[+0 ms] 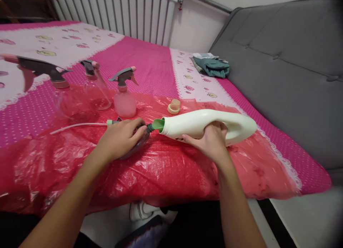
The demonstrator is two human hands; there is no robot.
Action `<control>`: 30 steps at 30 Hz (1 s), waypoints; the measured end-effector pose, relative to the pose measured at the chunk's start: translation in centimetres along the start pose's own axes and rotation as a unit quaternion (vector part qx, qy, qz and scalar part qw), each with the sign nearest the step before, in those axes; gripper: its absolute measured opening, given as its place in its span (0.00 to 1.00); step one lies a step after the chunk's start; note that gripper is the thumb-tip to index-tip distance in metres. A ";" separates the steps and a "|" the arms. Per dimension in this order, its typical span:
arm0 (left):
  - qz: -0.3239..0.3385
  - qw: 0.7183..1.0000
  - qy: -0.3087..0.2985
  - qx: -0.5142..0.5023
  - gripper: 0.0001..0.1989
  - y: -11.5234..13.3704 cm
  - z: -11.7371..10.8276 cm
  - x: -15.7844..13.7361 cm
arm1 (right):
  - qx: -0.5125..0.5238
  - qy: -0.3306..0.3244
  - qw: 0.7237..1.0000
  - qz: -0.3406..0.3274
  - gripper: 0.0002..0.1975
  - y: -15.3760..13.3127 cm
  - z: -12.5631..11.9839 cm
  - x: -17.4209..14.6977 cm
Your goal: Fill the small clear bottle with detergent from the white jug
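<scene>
My right hand (211, 139) is wrapped round the handle of a pale detergent jug (190, 123), which lies tipped on its side with its mouth to the left. The jug's green pour spout (158, 124) meets the neck of a small dark see-through bottle (138, 146), and I cannot tell how far in it reaches. My left hand (120, 137) closes over this tilted bottle and hides much of it. Just behind that hand lies a sprayer head with a green collar (109, 123) and a long whitish tube (77, 125). A cream cap (174, 107) rests behind the jug.
Three pink-and-grey spray bottles stand at the left: a large one (72, 103), a clear one (98, 94) and a small cloudy one (125, 103). Red plastic sheeting (171, 173) covers the bed's front edge. Folded clothes (213, 66) lie by the grey headboard (281, 51).
</scene>
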State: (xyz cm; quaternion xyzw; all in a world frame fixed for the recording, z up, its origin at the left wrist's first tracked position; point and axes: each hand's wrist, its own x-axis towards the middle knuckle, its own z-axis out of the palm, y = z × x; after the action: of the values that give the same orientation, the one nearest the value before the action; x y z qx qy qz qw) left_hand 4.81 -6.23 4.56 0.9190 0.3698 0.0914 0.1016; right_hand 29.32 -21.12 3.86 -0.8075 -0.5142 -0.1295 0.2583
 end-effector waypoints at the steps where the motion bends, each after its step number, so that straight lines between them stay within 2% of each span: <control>1: 0.001 1.000 0.001 0.001 0.26 0.0 0.0 0.0 | -0.001 0.002 1.000 -0.001 0.43 0.0 0.0 0.0; 9: -0.001 1.000 -0.002 0.002 0.27 0.2 -0.1 -0.1 | 0.002 0.059 0.998 0.031 0.52 0.0 0.9 -0.4; 15: 0.006 1.000 0.002 -0.020 0.26 0.2 -0.2 -0.2 | 0.032 0.016 0.998 0.051 0.54 0.1 0.3 0.7; 21: 0.021 0.999 -0.003 -0.036 0.23 0.0 -0.4 -0.4 | 0.065 -0.006 0.995 0.078 0.47 0.0 -0.3 1.7; 30: 0.042 0.998 0.014 -0.034 0.22 0.1 -0.1 -0.7 | 0.046 0.077 0.988 0.126 0.43 -0.7 0.7 -0.5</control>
State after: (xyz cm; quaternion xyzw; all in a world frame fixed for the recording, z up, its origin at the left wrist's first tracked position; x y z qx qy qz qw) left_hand 4.33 -6.74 4.65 0.9285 0.3289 0.1207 0.1232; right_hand 28.47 -20.90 3.21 -0.8406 -0.3924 -0.1342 0.3485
